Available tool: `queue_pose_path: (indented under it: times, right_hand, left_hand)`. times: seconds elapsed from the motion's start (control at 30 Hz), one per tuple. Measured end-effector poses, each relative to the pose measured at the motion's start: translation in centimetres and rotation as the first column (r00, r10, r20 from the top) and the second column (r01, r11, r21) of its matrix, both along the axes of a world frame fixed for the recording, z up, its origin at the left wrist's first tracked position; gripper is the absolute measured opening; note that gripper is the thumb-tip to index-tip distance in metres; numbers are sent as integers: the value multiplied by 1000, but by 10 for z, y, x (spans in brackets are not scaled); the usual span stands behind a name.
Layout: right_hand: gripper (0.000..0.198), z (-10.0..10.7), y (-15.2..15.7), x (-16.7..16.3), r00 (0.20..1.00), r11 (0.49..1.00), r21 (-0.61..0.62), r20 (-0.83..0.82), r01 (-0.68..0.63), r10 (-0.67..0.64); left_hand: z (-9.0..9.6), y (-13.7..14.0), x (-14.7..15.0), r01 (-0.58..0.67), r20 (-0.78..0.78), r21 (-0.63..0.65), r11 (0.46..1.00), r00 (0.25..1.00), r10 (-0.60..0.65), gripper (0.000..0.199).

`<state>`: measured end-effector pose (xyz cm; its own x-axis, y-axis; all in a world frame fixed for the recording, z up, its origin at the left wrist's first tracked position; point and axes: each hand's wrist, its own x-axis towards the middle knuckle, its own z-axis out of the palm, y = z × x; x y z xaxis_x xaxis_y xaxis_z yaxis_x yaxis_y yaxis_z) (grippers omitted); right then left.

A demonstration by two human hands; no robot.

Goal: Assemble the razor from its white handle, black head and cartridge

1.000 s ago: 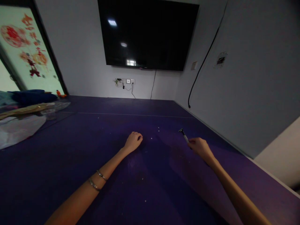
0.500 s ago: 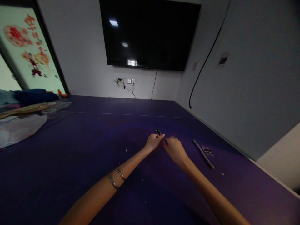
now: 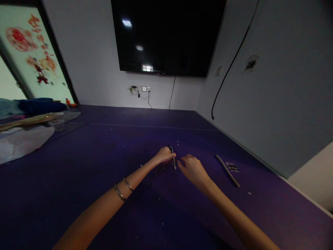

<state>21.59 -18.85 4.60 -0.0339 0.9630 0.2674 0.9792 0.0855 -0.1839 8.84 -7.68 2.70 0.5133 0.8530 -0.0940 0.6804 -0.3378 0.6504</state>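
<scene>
My left hand is closed around a small slim tool with a dark head and a thin grey stem. The head shows above the fingers and the stem sticks out below the thumb; its exact kind is too small to make out. Just to the right, my right hand is apart from the tool, its thumb and fingers spread with nothing visible between them. Farther right, a grey, slightly bent rod lies on the purple surface. Beside it is a small clear packet with dark pieces.
White cloth or plastic, a tan flat piece and dark blue fabric are heaped at the left. A black cable hangs down the right wall. A television is mounted ahead. Small white scraps dot the surface.
My right hand has come off the tool and its fingers have spread. My left hand has moved slightly left with the tool, which has turned so its stem points down.
</scene>
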Motion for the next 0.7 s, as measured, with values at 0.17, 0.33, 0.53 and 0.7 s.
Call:
queue_pose_path:
  times: [0.17, 0.33, 0.53, 0.7]
  right_hand:
    - [32, 0, -1, 49, 995, 995, -17, 10, 96, -95]
    - [31, -10, -2, 108, 979, 979, -29, 26, 201, -200]
    - [28, -27, -5, 159, 959, 956, -76, 38, 285, -282]
    - [26, -44, -4, 194, 954, 944, -138, 36, 300, -298]
  left_hand:
    - [2, 25, -30, 29, -221, 48, 998, 975, -17, 28]
    - [-4, 40, -46, 30, -359, 77, 997, 934, 0, 25]
    - [-15, 38, -45, 8, -420, 117, 993, 907, 42, 25]
    - [-17, 30, -46, -18, -421, 175, 984, 902, 92, 29]
